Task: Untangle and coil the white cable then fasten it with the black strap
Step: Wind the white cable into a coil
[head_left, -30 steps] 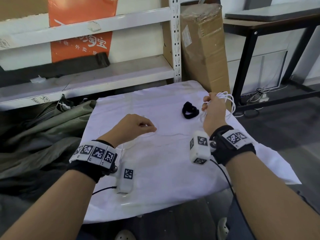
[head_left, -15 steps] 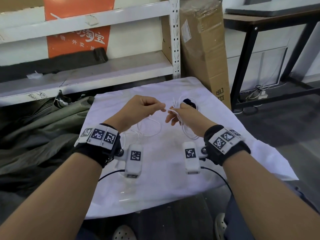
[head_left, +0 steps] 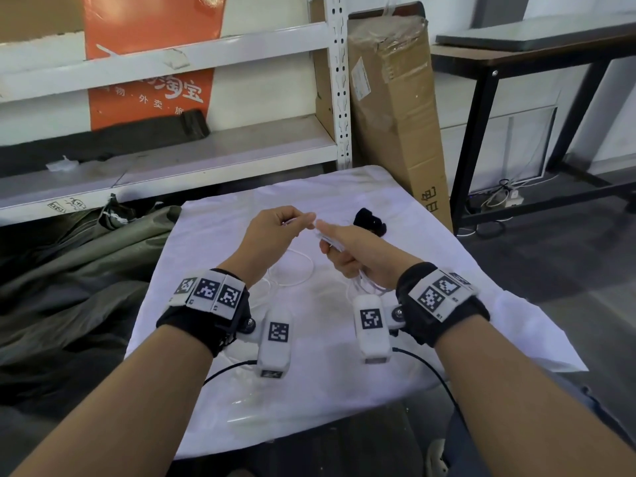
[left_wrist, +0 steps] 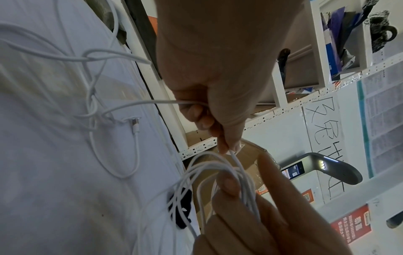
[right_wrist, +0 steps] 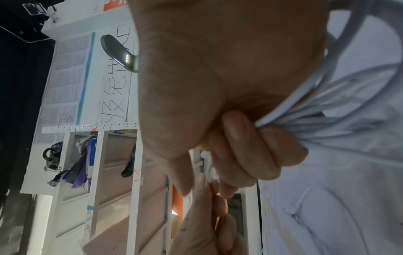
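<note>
White cable (left_wrist: 218,170) half-coiled; black strap (head_left: 370,220) loose.

Cardboard box (head_left: 395,132); white shelving (head_left: 172,156)

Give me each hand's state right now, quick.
Left hand: closed, pinching a strand of the white cable.
Right hand: closed, gripping the coiled loops of the same cable.

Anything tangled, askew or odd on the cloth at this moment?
Yes. The loose end of the white cable lies on the cloth crossing over itself in a knot-like snarl near its plug, so it is not yet untangled. The right hand grips neat loops; the left hand pinches one strand. The black strap lies unused.
</note>
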Available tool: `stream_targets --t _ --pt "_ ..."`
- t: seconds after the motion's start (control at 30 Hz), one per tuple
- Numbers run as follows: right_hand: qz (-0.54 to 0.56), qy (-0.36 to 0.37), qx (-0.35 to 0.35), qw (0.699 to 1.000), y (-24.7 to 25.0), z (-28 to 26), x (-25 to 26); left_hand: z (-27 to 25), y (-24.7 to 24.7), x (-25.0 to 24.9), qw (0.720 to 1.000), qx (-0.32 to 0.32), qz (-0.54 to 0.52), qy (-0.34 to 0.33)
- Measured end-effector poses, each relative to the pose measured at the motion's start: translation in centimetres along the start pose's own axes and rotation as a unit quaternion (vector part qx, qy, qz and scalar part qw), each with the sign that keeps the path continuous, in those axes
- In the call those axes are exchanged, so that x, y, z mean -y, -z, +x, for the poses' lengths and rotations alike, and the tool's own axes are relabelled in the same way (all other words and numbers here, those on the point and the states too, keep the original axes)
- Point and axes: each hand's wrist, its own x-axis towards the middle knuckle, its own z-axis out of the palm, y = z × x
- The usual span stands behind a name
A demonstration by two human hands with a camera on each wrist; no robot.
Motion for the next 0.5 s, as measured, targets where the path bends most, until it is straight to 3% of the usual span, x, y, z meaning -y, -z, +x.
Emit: stream_targets --t 0.07,0.17,0.33,0.5 --pt "-0.04 0.014 0.015 0.999 -0.2 -0.3 0.0 0.0 -0.2 0.1 1.0 -0.004 -0.007 0.003" --pt "0.0 0.024 0.032 0.999 -0.3 -0.5 0.1 0.1 -0.1 0.0 1.0 0.015 -0.013 0.003" --pt "0.182 0.057 0.114 0.975 0.7 -1.0 1.0 -0.8 0.9 0.1 0.973 0.184 -0.14 -0.006" --pt "0.302 0.068 0.215 0.926 0.5 -1.1 1.5 -1.4 0.3 -0.6 0.939 0.276 -0.203 -0.003"
